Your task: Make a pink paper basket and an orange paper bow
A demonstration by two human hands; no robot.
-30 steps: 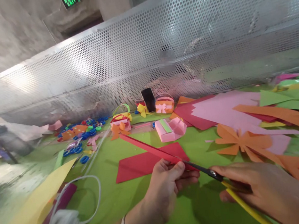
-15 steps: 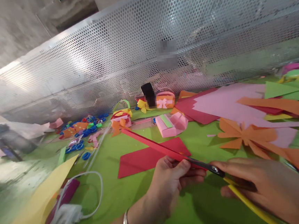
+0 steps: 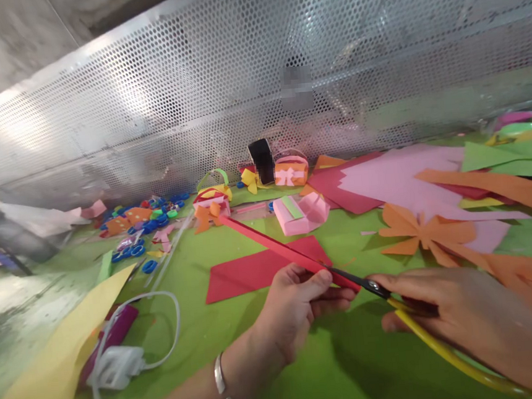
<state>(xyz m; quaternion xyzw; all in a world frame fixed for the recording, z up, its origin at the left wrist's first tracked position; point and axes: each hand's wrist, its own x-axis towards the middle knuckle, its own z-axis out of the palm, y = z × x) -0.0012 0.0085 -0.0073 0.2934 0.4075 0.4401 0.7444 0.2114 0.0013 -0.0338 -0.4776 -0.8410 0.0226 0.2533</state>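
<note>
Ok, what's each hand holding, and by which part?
Left hand pinches the red paper strip at its near end; right hand holds scissors by the handles.

Scissors (image 3: 361, 284) on red paper strip (image 3: 274, 248)

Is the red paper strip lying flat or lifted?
Lifted: left hand pinches the strip at its near end; the rest slants above the table.

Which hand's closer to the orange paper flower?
Right. The right hand, holding the scissors, is just this side of the orange paper flower; the left hand, pinching the red strip, is farther left.
</note>
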